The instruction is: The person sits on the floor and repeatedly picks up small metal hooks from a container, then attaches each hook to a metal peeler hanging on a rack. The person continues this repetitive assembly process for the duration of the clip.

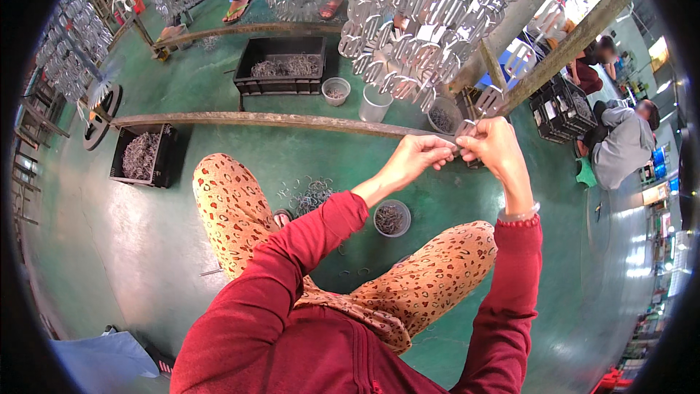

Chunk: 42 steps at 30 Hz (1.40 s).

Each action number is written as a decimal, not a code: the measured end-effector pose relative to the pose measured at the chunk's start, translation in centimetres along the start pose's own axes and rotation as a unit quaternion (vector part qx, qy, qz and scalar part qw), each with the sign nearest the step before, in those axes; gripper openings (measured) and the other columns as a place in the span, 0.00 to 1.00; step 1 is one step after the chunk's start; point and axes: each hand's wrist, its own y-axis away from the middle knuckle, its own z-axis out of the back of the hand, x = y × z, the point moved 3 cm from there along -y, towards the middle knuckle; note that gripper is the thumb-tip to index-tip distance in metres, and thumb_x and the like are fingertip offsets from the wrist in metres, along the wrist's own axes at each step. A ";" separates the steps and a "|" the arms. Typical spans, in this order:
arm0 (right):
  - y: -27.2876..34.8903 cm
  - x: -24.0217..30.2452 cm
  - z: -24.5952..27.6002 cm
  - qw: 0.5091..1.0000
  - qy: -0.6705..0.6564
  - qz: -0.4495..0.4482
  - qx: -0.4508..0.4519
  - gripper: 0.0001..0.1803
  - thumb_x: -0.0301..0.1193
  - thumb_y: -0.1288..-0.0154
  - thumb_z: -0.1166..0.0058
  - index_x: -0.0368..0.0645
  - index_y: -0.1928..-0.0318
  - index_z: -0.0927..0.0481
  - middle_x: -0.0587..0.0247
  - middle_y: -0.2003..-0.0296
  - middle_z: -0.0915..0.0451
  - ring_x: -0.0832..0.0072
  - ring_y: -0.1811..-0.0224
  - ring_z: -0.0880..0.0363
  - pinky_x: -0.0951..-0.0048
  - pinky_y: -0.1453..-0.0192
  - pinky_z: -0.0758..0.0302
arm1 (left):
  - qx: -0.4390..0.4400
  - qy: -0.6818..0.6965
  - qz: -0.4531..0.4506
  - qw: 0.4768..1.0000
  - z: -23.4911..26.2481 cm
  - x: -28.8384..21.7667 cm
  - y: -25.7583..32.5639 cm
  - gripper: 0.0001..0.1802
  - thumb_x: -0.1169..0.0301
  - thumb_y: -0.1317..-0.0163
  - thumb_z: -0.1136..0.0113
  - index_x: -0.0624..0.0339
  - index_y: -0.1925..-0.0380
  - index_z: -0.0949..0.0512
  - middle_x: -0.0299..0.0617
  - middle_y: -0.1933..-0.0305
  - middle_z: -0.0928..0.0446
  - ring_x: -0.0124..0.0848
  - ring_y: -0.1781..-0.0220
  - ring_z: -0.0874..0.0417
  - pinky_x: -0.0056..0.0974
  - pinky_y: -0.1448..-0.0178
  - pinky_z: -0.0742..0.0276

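Observation:
My left hand (417, 158) and my right hand (497, 147) meet in front of the hanging metal pieces, both with fingertips pinched together. Between the right thumb and fingers is a flat silver metal link (465, 128), the lowest of a string of links (490, 101). The left fingertips press close beside it; whatever they hold is too small to make out. Just behind the hands stands a tub of small metal rings (443, 115). Thick bunches of shiny slotted links (415, 22) hang above and beyond.
A wooden rail (270, 122) crosses before my knees. Beyond it are a black crate (281, 85), a small white tub (335, 92) and a translucent bucket (375, 104). Loose rings (310, 195) and a tub (392, 219) lie between my legs. Another crate (162, 164) stands left; people sit nearby.

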 end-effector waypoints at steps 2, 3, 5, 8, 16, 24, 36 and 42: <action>-1.5 0.2 -0.3 1.000 -0.011 -0.008 -0.008 0.08 0.26 0.48 0.38 0.32 0.75 0.20 0.58 0.82 0.20 0.78 0.80 0.20 0.76 0.75 0.25 | 0.007 0.092 0.076 0.993 1.4 1.2 -0.3 0.17 0.62 0.36 0.44 0.59 0.52 0.23 0.35 0.57 0.20 0.21 0.59 0.22 0.29 0.54 0.25; -2.3 0.1 -0.6 1.000 -0.018 -0.012 -0.012 0.09 0.26 0.48 0.38 0.31 0.76 0.20 0.57 0.82 0.20 0.77 0.80 0.19 0.76 0.75 0.24 | 0.021 0.126 0.109 0.986 2.8 1.6 -0.3 0.21 0.60 0.36 0.44 0.59 0.46 0.27 0.37 0.51 0.22 0.24 0.53 0.24 0.33 0.49 0.26; -3.8 0.2 -1.2 0.999 -0.036 -0.005 -0.039 0.09 0.26 0.49 0.38 0.30 0.75 0.20 0.56 0.82 0.19 0.76 0.80 0.18 0.75 0.74 0.23 | -0.033 0.216 0.147 0.965 5.8 2.3 -0.7 0.25 0.61 0.37 0.43 0.60 0.43 0.31 0.40 0.44 0.26 0.29 0.46 0.26 0.40 0.44 0.28; -4.4 2.1 -2.2 0.996 -0.038 -0.009 -0.084 0.08 0.24 0.51 0.39 0.29 0.71 0.19 0.51 0.80 0.19 0.69 0.76 0.16 0.70 0.71 0.21 | 0.004 0.338 0.107 0.935 9.6 2.9 -2.2 0.24 0.65 0.40 0.41 0.64 0.46 0.31 0.48 0.41 0.30 0.37 0.40 0.29 0.45 0.41 0.29; -6.6 2.9 -3.6 0.985 0.037 0.071 -0.150 0.13 0.22 0.54 0.46 0.33 0.64 0.21 0.39 0.70 0.21 0.50 0.61 0.20 0.59 0.58 0.24 | -0.005 0.316 0.084 0.945 11.0 1.1 -4.4 0.18 0.65 0.39 0.42 0.62 0.51 0.28 0.55 0.47 0.26 0.47 0.47 0.23 0.48 0.44 0.26; -7.5 3.1 -4.1 0.989 0.079 0.021 -0.125 0.14 0.25 0.54 0.40 0.34 0.63 0.20 0.49 0.69 0.17 0.61 0.63 0.16 0.64 0.59 0.24 | -0.070 0.196 0.124 0.970 10.7 -0.3 -4.5 0.18 0.59 0.34 0.48 0.57 0.51 0.27 0.45 0.55 0.21 0.35 0.55 0.19 0.37 0.52 0.22; -7.2 2.9 -4.3 0.989 0.061 0.017 -0.134 0.10 0.25 0.52 0.43 0.33 0.67 0.21 0.46 0.73 0.19 0.54 0.65 0.18 0.62 0.63 0.24 | -0.100 0.289 0.131 0.943 9.3 0.3 -4.7 0.11 0.73 0.39 0.45 0.71 0.61 0.24 0.49 0.63 0.19 0.32 0.63 0.17 0.31 0.58 0.20; -7.5 1.5 -4.7 0.976 0.133 0.051 -0.165 0.13 0.22 0.51 0.46 0.33 0.62 0.23 0.43 0.67 0.20 0.50 0.61 0.20 0.58 0.59 0.24 | -0.093 0.316 0.111 0.938 8.7 1.1 -4.5 0.10 0.72 0.40 0.44 0.69 0.63 0.23 0.48 0.63 0.19 0.30 0.64 0.18 0.31 0.59 0.21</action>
